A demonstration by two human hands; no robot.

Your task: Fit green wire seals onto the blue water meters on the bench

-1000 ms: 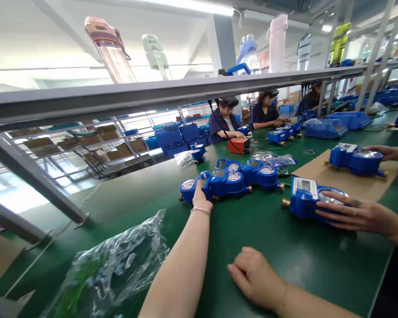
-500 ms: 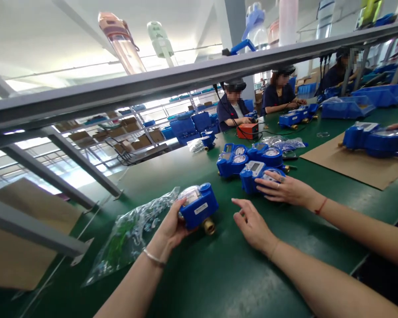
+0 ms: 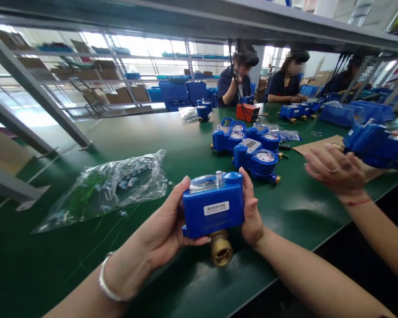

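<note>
Between my hands is a blue water meter (image 3: 199, 212) with a white barcode label and a brass pipe end pointing toward me. My left hand (image 3: 166, 221) wraps its left side, thumb on top and fingers underneath. My right hand (image 3: 252, 216) is closed against the right side, its fingers partly hidden behind the body. Just beyond, a water meter with a round dial (image 3: 252, 154) rests on the green table. To the left lies a clear plastic bag (image 3: 135, 176) of small blue-and-green parts.
A co-worker's hand (image 3: 338, 170) hovers at the right, near another blue meter (image 3: 371, 143) over a cardboard sheet (image 3: 308, 145). An orange box (image 3: 247, 112) stands farther back. A metal shelf beam (image 3: 185, 22) crosses overhead, with slanted posts at left.
My left hand has brought the water meter right and nearer. My right hand has come onto its side. The co-worker's hand has left the dial meter and moved right. The view has tilted down.
</note>
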